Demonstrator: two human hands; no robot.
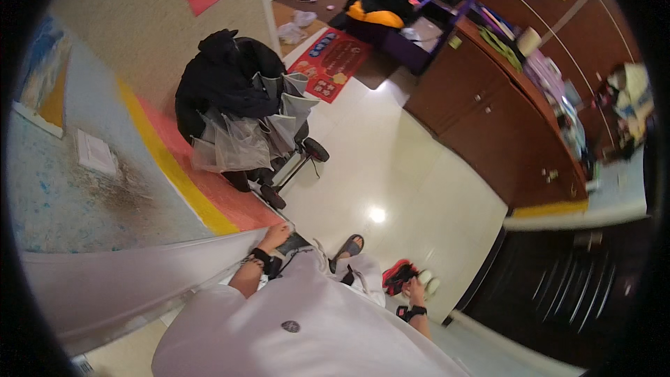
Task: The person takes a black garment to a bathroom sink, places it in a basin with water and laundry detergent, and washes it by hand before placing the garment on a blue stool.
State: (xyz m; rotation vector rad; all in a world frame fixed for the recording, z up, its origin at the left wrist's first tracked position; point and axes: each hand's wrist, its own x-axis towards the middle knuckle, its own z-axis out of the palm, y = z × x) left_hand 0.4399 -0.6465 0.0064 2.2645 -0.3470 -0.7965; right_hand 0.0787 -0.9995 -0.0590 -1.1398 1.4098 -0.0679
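Observation:
My left hand (pixel 276 237) is beside the lower end of the painted wall, its fingers curled and closed. What it holds, if anything, is hidden; a dark thing (pixel 299 242) shows beside it. My right hand (pixel 417 292) is low at my other side, fingers drawn together. In the picture it overlaps a pair of red and black shoes (pixel 399 276) and pale slippers (pixel 431 285); whether it touches them I cannot tell. Each wrist wears a black band. My foot in a grey sandal (pixel 350 246) stands on the tiles.
A wheeled cart (pixel 279 178) with dark clothing and clear plastic bags stands ahead-left by the wall. Beyond it lies a red mat (pixel 331 64). A brown cabinet (pixel 481 122) piled with things is on the right. A purple box (pixel 412 52) sits farther back, and a dark door (pixel 558 286) is right.

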